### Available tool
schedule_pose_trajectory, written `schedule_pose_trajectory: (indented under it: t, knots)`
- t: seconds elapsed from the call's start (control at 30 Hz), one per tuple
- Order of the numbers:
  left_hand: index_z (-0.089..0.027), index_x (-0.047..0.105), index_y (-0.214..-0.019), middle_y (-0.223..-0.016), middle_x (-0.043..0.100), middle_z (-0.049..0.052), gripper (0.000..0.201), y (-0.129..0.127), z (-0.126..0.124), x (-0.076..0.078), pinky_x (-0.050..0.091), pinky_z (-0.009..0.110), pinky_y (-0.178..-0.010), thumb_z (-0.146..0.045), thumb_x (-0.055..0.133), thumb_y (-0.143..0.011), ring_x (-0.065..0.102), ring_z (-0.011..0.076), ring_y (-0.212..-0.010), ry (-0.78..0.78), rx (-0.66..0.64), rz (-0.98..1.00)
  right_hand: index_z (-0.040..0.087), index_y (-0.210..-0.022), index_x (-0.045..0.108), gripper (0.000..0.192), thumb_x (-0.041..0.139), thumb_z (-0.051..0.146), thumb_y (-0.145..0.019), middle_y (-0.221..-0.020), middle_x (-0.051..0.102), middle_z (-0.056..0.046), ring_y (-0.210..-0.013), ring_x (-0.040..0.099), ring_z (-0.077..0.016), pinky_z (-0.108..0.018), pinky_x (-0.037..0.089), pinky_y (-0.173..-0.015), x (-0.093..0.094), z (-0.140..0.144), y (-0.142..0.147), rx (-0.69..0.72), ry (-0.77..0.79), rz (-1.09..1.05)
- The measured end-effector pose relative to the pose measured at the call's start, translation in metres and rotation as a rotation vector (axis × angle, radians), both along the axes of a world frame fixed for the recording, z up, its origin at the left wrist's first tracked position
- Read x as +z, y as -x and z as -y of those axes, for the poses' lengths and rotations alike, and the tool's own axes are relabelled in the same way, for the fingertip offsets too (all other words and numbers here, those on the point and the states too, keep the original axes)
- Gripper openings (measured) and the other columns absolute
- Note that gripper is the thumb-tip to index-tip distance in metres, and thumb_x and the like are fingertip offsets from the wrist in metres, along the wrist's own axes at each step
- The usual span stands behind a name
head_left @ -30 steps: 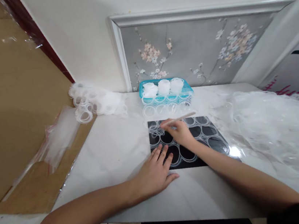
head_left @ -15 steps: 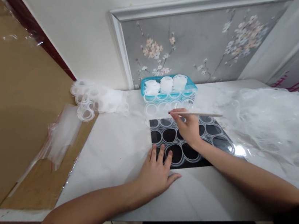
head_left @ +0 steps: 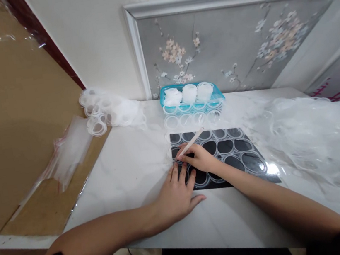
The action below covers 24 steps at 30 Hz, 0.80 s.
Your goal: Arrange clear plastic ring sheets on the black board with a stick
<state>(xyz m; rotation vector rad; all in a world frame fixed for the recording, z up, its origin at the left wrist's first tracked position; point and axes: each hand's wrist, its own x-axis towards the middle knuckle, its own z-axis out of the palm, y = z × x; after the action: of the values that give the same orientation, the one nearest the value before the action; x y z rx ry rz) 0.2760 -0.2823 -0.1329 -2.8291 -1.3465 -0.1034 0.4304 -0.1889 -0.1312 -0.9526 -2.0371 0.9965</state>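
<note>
At the desk's middle, the black sheet [head_left: 223,154] of clear rings is pinned at its near-left corner by the flat, open left hand [head_left: 175,195]. The thin stick [head_left: 190,142] is pinched in the closed right hand [head_left: 201,159]; its tip has been brought back from the far row to the left-edge rings, so work has shifted there.

Our right hand [head_left: 199,158] covers the stick [head_left: 190,142] tip, so we can't tell where it touches the black mat [head_left: 239,152]. Left hand [head_left: 176,195] hides the mat's near-left corner. The clear plastic heap [head_left: 316,141] is cut off by the right edge; its pieces are too blurred to separate.
</note>
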Motion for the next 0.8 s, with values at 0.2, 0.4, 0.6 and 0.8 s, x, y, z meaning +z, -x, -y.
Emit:
schedule_pose_trajectory:
  t: [0.2,0.4,0.6,0.8]
  knots:
    - [-0.012,0.042,-0.137,-0.138,0.041,0.024,0.074,0.000,0.000,0.002,0.023,0.051,-0.104,-0.066,0.028,-0.089,0.034,0.0407,-0.129,0.001,0.001,-0.009,0.018,-0.082,0.068,0.018,0.055,0.031,-0.085,-0.086,0.069,-0.004,-0.102,0.061,-0.0197,-0.031,0.049,-0.088,0.000,0.002,0.000,-0.022,0.060,-0.022]
    - [-0.012,0.042,-0.137,-0.137,0.041,0.026,0.075,0.000,-0.001,0.002,0.025,0.051,-0.103,-0.067,0.027,-0.089,0.034,0.0425,-0.129,0.009,-0.002,-0.031,0.019,-0.083,0.069,0.017,0.056,0.030,-0.085,-0.090,0.070,-0.004,-0.110,0.058,-0.0221,-0.036,0.048,-0.094,-0.002,0.000,-0.002,-0.036,-0.033,0.037]
    - [-0.009,0.041,-0.137,-0.138,0.040,0.027,0.073,-0.002,-0.001,0.007,0.023,0.051,-0.104,-0.064,0.036,-0.088,0.036,0.0410,-0.128,0.020,-0.016,-0.039,0.021,-0.091,0.067,0.023,0.044,0.019,-0.090,-0.097,0.070,-0.002,-0.118,0.053,-0.0228,-0.050,0.036,-0.106,-0.007,0.008,-0.005,0.092,-0.431,0.245]
    - [-0.011,0.040,-0.138,-0.139,0.041,0.021,0.073,0.000,0.000,0.007,0.024,0.049,-0.105,-0.064,0.028,-0.090,0.032,0.0378,-0.131,0.055,-0.015,-0.039,0.023,-0.090,0.065,0.020,0.048,0.015,-0.087,-0.089,0.071,-0.001,-0.108,0.057,-0.0195,-0.051,0.025,-0.111,0.013,-0.034,-0.005,0.011,-0.799,0.392]
